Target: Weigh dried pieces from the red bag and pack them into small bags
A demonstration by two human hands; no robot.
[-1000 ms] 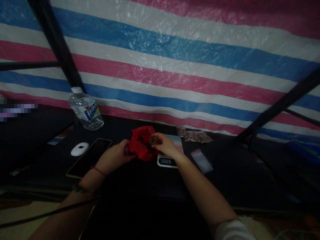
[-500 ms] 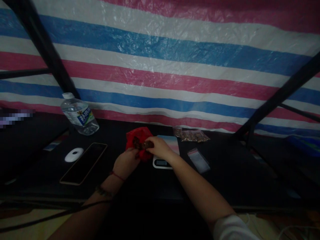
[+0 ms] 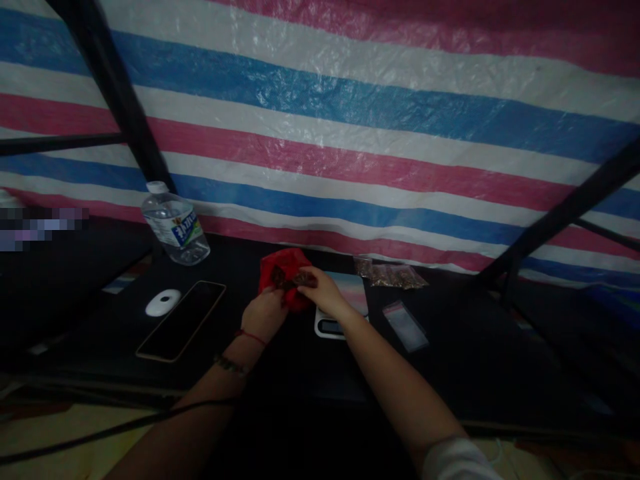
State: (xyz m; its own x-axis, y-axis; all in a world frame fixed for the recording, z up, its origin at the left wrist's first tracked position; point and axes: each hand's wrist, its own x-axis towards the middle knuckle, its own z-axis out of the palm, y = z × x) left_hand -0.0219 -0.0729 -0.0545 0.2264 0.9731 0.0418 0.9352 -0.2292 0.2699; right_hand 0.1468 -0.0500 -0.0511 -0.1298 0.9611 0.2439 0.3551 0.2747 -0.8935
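A red plastic bag (image 3: 269,269) lies open on the black table, with dark brown bits showing inside. Over its right side my right hand (image 3: 327,293) has its fingers closed on a small clear bag of brown bits (image 3: 303,278). My left hand (image 3: 264,313) reaches the bag's near edge with fingers pressed together; what they pinch is hidden. Partly beneath my right hand and forearm sits a kitchen scale (image 3: 350,287) with a dark display at its near end.
Several small filled bags (image 3: 395,276) lie behind and right of the scale. Flat clear zip bags (image 3: 406,327) rest nearer. On the left are a phone (image 3: 183,321), a white round object (image 3: 163,303) and a plastic bottle (image 3: 177,230). Striped sheeting (image 3: 350,133) hangs behind, between dark poles.
The whole view has shifted, so things appear farther right. Both hands stay at the red bag, with the right fingers still on the small bag.
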